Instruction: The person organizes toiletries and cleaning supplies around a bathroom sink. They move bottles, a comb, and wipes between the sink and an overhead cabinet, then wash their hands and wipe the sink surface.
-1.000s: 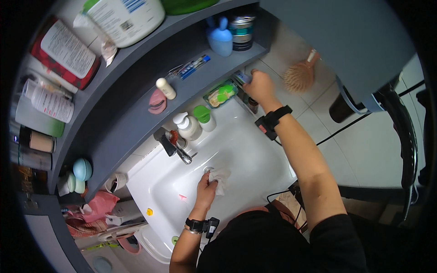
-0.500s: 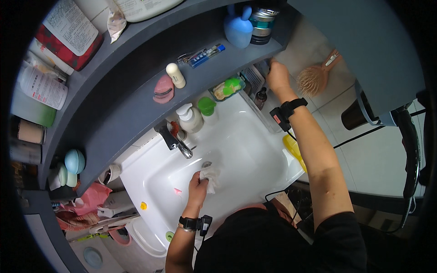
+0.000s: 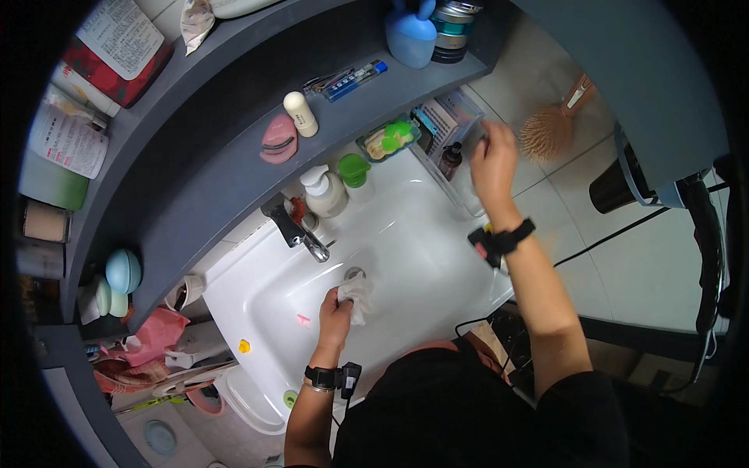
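Observation:
My left hand [image 3: 335, 316] is closed on a crumpled white tissue [image 3: 356, 300], which it holds over the white sink basin [image 3: 421, 234], just below the drain. Over at the right, my right hand [image 3: 496, 165] hangs beside a clear plastic box [image 3: 462, 201] at the sink's back right corner. Its fingers are loosely bent, thumb apart from the forefinger, and nothing shows between them. Inside the box stand a small dark bottle [image 3: 450, 158] and some flat packs. A black and chrome faucet [image 3: 300, 234] reaches over the basin.
Behind the sink are a white pump bottle [image 3: 326, 195], a green-lidded cup [image 3: 354, 170] and a tray with green pieces [image 3: 390, 140]. A grey shelf [image 3: 234, 187] curves above, carrying toiletries. At right hang a hairbrush [image 3: 546, 131] and a hair dryer [image 3: 700, 242].
My right hand has come away from the back of the clear box, back toward me, and its fingers have loosened. More of the box shows. The left hand still grips the tissue.

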Motion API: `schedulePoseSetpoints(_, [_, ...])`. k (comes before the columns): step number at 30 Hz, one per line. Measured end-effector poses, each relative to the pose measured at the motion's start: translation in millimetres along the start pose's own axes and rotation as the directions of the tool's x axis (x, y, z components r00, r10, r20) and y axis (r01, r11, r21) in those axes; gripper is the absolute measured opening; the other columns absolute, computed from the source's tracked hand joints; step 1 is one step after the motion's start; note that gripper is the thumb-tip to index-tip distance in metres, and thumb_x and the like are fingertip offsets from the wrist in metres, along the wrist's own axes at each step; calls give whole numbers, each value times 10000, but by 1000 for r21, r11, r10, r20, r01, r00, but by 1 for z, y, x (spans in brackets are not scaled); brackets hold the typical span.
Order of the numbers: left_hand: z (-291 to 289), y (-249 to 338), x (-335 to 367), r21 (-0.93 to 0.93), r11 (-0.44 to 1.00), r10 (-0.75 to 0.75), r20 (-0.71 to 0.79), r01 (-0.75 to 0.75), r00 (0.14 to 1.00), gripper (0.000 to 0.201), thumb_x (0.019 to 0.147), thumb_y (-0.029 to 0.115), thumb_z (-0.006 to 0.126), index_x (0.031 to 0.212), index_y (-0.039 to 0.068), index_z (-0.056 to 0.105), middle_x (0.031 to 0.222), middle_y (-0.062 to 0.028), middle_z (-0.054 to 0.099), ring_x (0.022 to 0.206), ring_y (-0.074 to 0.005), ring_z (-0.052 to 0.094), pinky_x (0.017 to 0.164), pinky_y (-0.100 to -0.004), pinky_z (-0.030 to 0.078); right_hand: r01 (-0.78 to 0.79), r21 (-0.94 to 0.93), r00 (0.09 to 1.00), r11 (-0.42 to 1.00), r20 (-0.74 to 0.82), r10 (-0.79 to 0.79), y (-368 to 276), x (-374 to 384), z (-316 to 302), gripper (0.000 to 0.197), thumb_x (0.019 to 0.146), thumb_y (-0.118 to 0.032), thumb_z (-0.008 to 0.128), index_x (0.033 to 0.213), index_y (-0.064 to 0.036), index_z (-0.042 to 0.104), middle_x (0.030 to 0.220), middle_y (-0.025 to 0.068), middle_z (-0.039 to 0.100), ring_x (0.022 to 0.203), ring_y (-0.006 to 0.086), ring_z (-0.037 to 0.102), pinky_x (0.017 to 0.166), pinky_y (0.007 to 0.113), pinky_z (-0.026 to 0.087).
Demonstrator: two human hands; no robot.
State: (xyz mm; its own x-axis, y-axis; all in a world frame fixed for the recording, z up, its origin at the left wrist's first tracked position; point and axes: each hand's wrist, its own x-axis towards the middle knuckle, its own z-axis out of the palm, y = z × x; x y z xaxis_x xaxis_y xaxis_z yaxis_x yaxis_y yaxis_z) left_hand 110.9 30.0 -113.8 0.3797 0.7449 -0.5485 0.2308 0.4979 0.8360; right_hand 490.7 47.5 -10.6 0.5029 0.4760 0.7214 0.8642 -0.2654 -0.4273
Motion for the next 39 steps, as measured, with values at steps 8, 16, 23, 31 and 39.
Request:
schedulePoseSetpoints(8, [9, 4, 0, -18, 1000, -9, 37, 9, 999, 312, 852, -15, 489, 1156, -6, 560, 1020, -51, 634, 901, -131, 588, 803, -252, 467, -419, -46, 886, 907, 196, 420, 14, -67, 51, 489, 680, -152, 772, 1093, 23, 578, 1054, 222, 598, 947, 392, 599, 805, 449, 505])
schedulePoseSetpoints(16, [6, 2, -4, -17, 1000, 1, 33, 0, 999, 319, 864, -12, 485, 1175, -12, 557, 1004, -46, 632, 872, -117, 579, 772, -245, 461, -494, -165, 844, 853, 142, 517, 33, -42, 56, 355, 697, -126, 755, 982, 16, 598, 972, 223, 632, 917, 407, 614, 796, 468, 505])
schedulePoseSetpoints(23, [1, -5, -3, 2, 1000, -22, 38, 22, 999, 314, 866, -6, 488, 1170, -7, 567, 995, -40, 630, 860, -113, 571, 768, -241, 456, -494, -213, 824, 843, 193, 532, 37, -38, 58, 420, 719, -69, 712, 1085, 58, 549, 936, 286, 626, 881, 434, 618, 779, 469, 508])
schedulePoseSetpoints(31, [-12, -17, -6, -46, 998, -47, 25, 48, 999, 299, 867, -1, 485, 1151, 3, 578, 994, -29, 627, 868, -115, 563, 795, -239, 448, -220, 6, 883, 975, 427, 197, 0, -134, -30, 276, 776, -11, 636, 1045, 40, 599, 877, 217, 661, 741, 370, 654, 676, 404, 531])
schedulePoseSetpoints(39, [-28, -29, -28, -193, 970, -171, -122, 146, 978, 210, 925, 148, 562, 1105, 60, 624, 932, 39, 624, 811, -60, 533, 705, -206, 407, -293, -248, 884, 923, 297, 361, 59, -161, -85, 281, 771, -127, 720, 980, 39, 632, 817, 192, 648, 737, 376, 625, 663, 442, 499])
